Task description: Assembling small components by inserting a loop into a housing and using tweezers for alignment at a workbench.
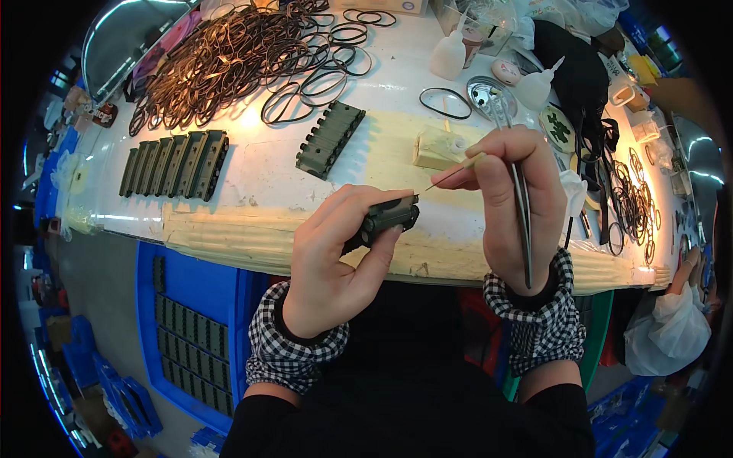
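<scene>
Two hands are working above the front edge of a table (pixel 252 191). At the centre of the frame, the left hand (pixel 324 256) is gripping a dark green block (pixel 392 217), its fingers closing around the sides and leaving the right end exposed. Right of centre, the right hand (pixel 527 179) is pinching a thin pick (pixel 443 180) between thumb and forefinger; the tip is pointing at that exposed end, though whether it is touching cannot be told. Tweezers (pixel 524 221) are lying across the same palm, their points aiming toward a metal dish (pixel 479 86) in the upper right.

At upper left, a heap of bands (pixel 221 65) is spreading over the table, with a row of similar blocks (pixel 174 166) standing below it. A blue tray (pixel 146 328) is occupying the lower left.

The main hazard seems to be slipping: if the pick were skidding off the hard block, it could be pricking the left fingers close by. A loosening left grip could be letting the block turn; the tucked tweezers could be sliding free or snagging.
</scene>
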### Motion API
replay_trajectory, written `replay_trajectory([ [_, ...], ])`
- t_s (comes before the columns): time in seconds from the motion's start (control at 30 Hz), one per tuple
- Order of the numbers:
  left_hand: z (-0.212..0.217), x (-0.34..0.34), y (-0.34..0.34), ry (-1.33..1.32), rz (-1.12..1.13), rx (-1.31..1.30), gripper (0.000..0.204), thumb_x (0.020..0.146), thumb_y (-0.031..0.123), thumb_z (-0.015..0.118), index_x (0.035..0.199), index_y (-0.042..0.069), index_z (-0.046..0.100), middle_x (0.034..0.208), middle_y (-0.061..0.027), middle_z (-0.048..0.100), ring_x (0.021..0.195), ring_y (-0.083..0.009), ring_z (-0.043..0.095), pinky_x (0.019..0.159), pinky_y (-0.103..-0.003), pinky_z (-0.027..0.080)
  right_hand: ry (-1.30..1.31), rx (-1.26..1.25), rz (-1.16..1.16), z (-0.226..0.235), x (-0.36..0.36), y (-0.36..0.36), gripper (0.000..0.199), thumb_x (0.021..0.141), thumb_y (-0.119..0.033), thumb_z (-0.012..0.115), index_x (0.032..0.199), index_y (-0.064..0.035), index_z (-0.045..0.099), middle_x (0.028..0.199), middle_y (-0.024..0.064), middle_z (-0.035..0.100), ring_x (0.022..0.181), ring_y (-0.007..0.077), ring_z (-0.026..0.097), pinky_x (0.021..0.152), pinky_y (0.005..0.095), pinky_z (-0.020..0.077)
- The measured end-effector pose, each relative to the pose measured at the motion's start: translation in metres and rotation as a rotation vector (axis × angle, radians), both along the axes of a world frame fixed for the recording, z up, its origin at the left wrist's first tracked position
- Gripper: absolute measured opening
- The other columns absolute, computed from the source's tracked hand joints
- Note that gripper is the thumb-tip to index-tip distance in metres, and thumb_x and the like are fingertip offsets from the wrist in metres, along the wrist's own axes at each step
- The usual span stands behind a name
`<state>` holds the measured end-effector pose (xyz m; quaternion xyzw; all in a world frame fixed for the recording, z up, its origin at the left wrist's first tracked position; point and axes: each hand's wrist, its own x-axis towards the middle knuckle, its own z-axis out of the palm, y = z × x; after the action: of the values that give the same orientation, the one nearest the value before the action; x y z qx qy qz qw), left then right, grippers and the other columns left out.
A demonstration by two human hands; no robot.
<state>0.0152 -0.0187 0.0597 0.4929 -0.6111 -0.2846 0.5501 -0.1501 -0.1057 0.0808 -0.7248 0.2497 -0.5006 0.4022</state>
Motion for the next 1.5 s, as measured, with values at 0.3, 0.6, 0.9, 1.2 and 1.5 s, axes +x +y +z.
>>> replay_trajectory([
  [0.3, -0.009, 0.001, 0.003, 0.426, -0.109, 0.184, 0.030, 0.088, -0.001, 0.059, 0.118, -0.007, 0.053, 0.104, -0.0162, 0.065, 0.098, -0.0222, 0.065, 0.088, -0.034, 0.052, 0.312, -0.439, -0.434, -0.009, -0.005, -0.030, 0.007, 0.082, -0.002, 0.066, 0.086, -0.0021, 0.060, 0.078, 0.0091, 0.058, 0.068, 0.0248, 0.058, 0.060, 0.0312, 0.0455],
  [0.6, -0.010, 0.005, 0.007, 0.521, -0.151, 0.178, 0.033, 0.088, 0.003, 0.061, 0.119, -0.006, 0.052, 0.105, -0.0170, 0.065, 0.097, -0.0233, 0.065, 0.089, -0.036, 0.052, 0.390, -0.486, -0.455, -0.012, -0.003, -0.031, 0.009, 0.080, -0.002, 0.067, 0.086, -0.0032, 0.061, 0.079, 0.0090, 0.058, 0.072, 0.0270, 0.058, 0.063, 0.0346, 0.0457],
  [0.9, -0.012, 0.005, 0.006, 0.557, -0.160, 0.175, 0.033, 0.089, 0.002, 0.060, 0.119, -0.006, 0.052, 0.105, -0.0172, 0.064, 0.097, -0.0235, 0.065, 0.089, -0.037, 0.053, 0.479, -0.534, -0.492, -0.013, -0.008, -0.033, 0.008, 0.082, -0.002, 0.065, 0.087, -0.0019, 0.060, 0.080, 0.0092, 0.058, 0.073, 0.0254, 0.055, 0.064, 0.0334, 0.0435],
  [1.2, -0.014, 0.006, 0.006, 0.602, -0.158, 0.181, 0.034, 0.089, 0.003, 0.060, 0.120, -0.005, 0.052, 0.104, -0.0167, 0.064, 0.096, -0.0232, 0.065, 0.088, -0.037, 0.053, 0.528, -0.539, -0.468, -0.015, -0.008, -0.034, 0.010, 0.084, -0.003, 0.065, 0.092, -0.0008, 0.062, 0.083, 0.0102, 0.061, 0.078, 0.0257, 0.056, 0.069, 0.0331, 0.0440],
  [1.5, -0.027, 0.043, 0.000, 1.011, 0.031, 0.082, 0.026, 0.094, 0.006, 0.055, 0.119, -0.003, 0.053, 0.109, -0.0134, 0.062, 0.100, -0.0214, 0.063, 0.092, -0.036, 0.052, 0.464, -0.389, -0.227, 0.020, -0.017, -0.012, 0.027, 0.092, -0.018, 0.056, 0.113, -0.0009, 0.060, 0.099, 0.0171, 0.062, 0.093, 0.0337, 0.058, 0.084, 0.0384, 0.0449],
])
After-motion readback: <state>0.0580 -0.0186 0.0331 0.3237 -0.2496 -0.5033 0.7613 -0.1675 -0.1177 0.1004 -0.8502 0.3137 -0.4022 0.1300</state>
